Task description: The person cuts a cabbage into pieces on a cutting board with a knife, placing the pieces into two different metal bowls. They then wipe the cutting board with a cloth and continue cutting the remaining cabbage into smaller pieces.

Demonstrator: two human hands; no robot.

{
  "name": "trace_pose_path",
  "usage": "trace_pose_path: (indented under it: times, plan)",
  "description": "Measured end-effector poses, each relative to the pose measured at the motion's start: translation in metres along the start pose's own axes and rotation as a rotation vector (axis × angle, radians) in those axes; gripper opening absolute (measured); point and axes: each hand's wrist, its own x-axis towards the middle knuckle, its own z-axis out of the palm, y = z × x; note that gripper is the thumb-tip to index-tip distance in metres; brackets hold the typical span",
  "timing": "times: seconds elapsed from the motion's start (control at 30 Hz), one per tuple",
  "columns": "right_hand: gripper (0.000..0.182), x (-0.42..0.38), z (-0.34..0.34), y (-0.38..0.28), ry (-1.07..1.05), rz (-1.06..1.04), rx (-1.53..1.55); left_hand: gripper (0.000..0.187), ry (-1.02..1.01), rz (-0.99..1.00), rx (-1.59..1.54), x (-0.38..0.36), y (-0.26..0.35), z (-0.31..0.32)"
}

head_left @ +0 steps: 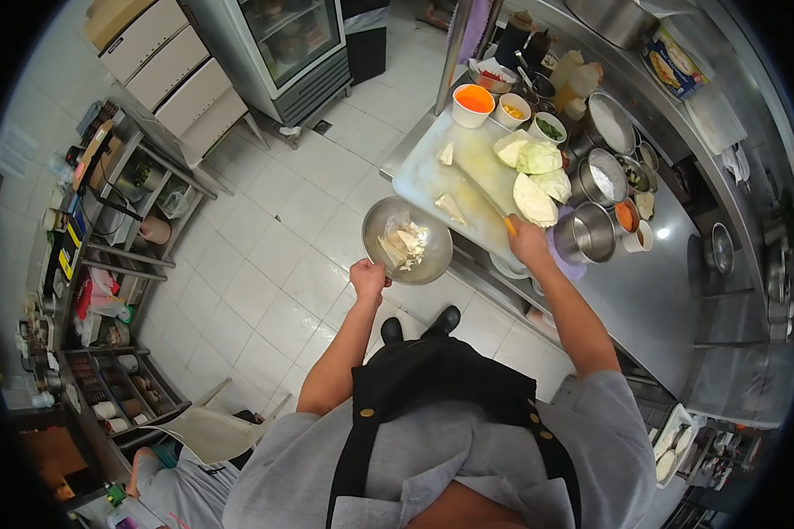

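My left hand is closed on the near rim of a steel bowl, held beside the counter's edge over the floor. Pale chopped pieces, which look like cabbage, lie in the bowl. My right hand grips the orange handle of a kitchen knife, its blade lying across a white cutting board. Two pale wedges sit on the board, a small one at the far side and a larger one near the bowl. Cut cabbage pieces are grouped at the board's right.
Tubs of orange, yellow and green food stand behind the board. Steel pots and squeeze bottles crowd the steel counter. Shelves line the left wall; a glass-door fridge stands ahead. Another person is at lower left.
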Motion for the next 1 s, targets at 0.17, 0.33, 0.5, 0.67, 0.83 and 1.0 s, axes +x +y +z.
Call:
trace_pose_path:
  times: [0.17, 0.33, 0.5, 0.67, 0.83, 1.0]
  plan:
    - [0.029, -0.017, -0.003, -0.004, 0.069, -0.034, 0.035, 0.024, 0.036, 0.017, 0.07, 0.02, 0.015, -0.015]
    - [0.028, 0.008, 0.01, -0.005, 0.104, 0.008, 0.051, 0.021, 0.035, 0.048, 0.159, 0.051, 0.037, -0.034]
    - [0.026, 0.047, -0.022, -0.047, 0.082, -0.094, 0.083, 0.011, -0.036, -0.007, 0.191, 0.114, 0.06, -0.062]
    - [0.032, 0.027, -0.024, -0.045, 0.11, -0.053, 0.177, 0.006, -0.137, 0.003, 0.202, 0.136, 0.058, -0.078]
    - [0.039, -0.002, 0.01, 0.008, 0.136, 0.123, 0.083, 0.012, -0.039, -0.032, 0.068, 0.058, 0.003, -0.047]
    - [0.041, -0.032, 0.045, 0.004, 0.07, 0.037, 0.108, 0.005, -0.09, -0.091, -0.016, -0.009, -0.018, -0.005]
